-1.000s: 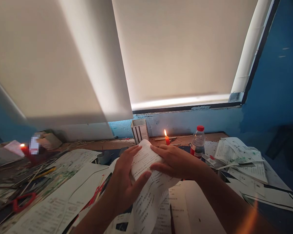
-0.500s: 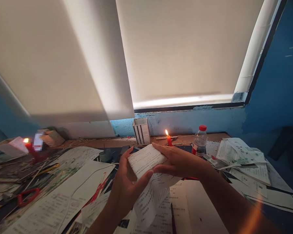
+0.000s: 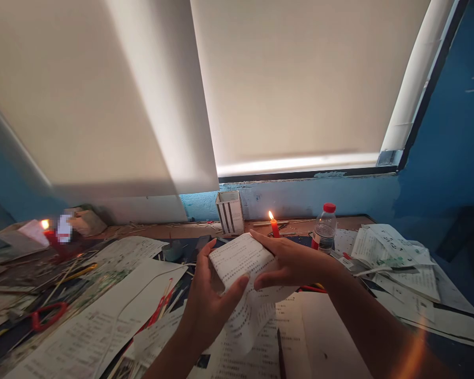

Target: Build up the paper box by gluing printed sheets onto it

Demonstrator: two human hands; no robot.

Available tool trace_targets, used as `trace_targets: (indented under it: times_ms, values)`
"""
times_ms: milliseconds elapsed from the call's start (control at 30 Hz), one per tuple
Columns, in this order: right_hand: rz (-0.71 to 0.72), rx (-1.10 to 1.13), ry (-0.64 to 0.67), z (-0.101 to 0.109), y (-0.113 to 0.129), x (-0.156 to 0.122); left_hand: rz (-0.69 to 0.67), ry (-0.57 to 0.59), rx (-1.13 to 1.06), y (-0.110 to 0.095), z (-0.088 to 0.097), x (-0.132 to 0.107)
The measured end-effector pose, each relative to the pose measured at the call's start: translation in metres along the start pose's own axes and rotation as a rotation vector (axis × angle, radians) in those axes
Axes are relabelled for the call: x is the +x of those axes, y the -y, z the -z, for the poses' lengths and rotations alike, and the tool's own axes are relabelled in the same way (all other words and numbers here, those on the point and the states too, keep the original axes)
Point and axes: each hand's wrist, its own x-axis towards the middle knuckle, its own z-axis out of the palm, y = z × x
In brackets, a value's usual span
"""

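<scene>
Between my hands is a sheet of printed paper [image 3: 243,260], bent over into a boxy shape, its loose end hanging down over other pages. My left hand [image 3: 213,295] grips its left side, thumb on the front and fingers behind. On the right, my right hand [image 3: 288,263] holds the upper edge, its fingers along the top and thumb near the front face. Whether something lies inside the paper is hidden. Printed sheets [image 3: 290,337] lie on the desk below. A lit red candle [image 3: 275,228] stands just beyond my right hand.
A clear bottle with a red cap [image 3: 324,230] stands at right, near piled papers [image 3: 398,258]. Behind my hands is an upright paper box [image 3: 230,213]. At left lie red-handled scissors [image 3: 49,316], a white cable [image 3: 142,288] and another lit candle [image 3: 55,239].
My right thumb has lifted slightly away from the paper's front and shifted right. The paper's hanging end has swung a little. Both hands stay around the sheet.
</scene>
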Motion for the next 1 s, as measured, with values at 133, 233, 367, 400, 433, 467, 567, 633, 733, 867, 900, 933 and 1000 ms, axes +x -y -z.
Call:
trace_targets:
  times_ms: [133,233,367,400,433,467,567,633,733,867,900,933,1000]
  values:
    - [0.04,0.048,0.031,0.001,-0.004,0.001,0.045,0.034,0.001,-0.008,0.001,0.0]
    - [0.071,0.085,0.046,0.0,-0.005,0.003,0.066,0.038,0.013,-0.015,0.002,0.0]
    - [0.146,0.12,0.052,-0.001,-0.002,0.004,0.064,0.043,0.018,-0.017,0.002,-0.001]
    - [0.16,0.119,0.047,-0.002,-0.001,0.004,0.063,0.041,0.008,-0.015,0.002,-0.001]
    - [0.164,0.116,0.045,-0.002,0.0,0.004,0.063,0.038,-0.006,-0.014,0.001,-0.001]
    - [0.16,0.113,0.045,-0.002,0.0,0.004,0.062,0.036,-0.02,-0.013,0.001,-0.001]
    - [0.129,0.112,0.045,-0.002,0.001,0.003,0.056,0.033,-0.018,-0.01,0.002,-0.001]
    - [0.13,0.114,0.04,-0.002,0.0,0.003,0.048,0.035,0.015,-0.011,0.003,0.0]
    - [0.149,0.125,0.038,-0.002,0.001,0.003,0.045,0.04,0.048,-0.015,0.004,0.0]
    - [0.142,0.145,0.049,-0.002,0.002,0.002,0.067,0.049,0.079,-0.016,0.005,-0.001]
    - [0.127,0.143,0.055,-0.001,0.002,0.001,0.063,0.057,0.085,-0.014,0.006,0.0]
    - [0.103,0.129,0.056,-0.001,0.001,0.0,0.043,0.071,0.1,-0.011,0.008,0.001]
    - [0.043,0.08,0.038,0.001,-0.002,-0.003,-0.056,0.094,0.151,-0.003,0.016,0.007]
